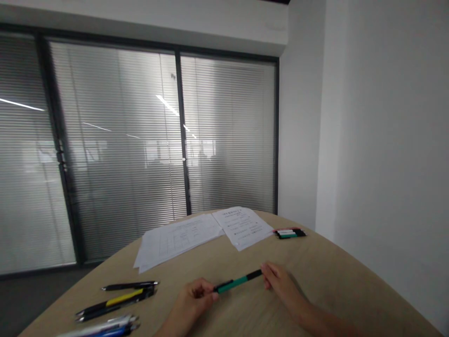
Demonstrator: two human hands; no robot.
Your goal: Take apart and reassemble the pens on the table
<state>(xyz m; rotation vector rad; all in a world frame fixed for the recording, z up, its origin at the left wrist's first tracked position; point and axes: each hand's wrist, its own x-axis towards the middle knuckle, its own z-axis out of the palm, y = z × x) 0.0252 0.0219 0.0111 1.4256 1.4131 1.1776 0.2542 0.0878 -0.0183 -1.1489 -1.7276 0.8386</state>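
Observation:
A green and black pen [238, 282] is held between both hands, slanting up to the right above the wooden table [315, 271]. My left hand [198, 297] pinches its left end, where the clip is, between thumb and fingers. At the other end, my right hand [275, 276] has its fingertips closed on the black part. Both hands are closed on the same pen.
Left on the table lie a black pen [129, 286], a yellow and black pen [122, 298] and white and blue pens [112, 328]. Printed sheets [182, 236] [243, 227] lie at the far edge, beside several grouped pens [290, 233]. Behind stands a glass partition with blinds [119, 140].

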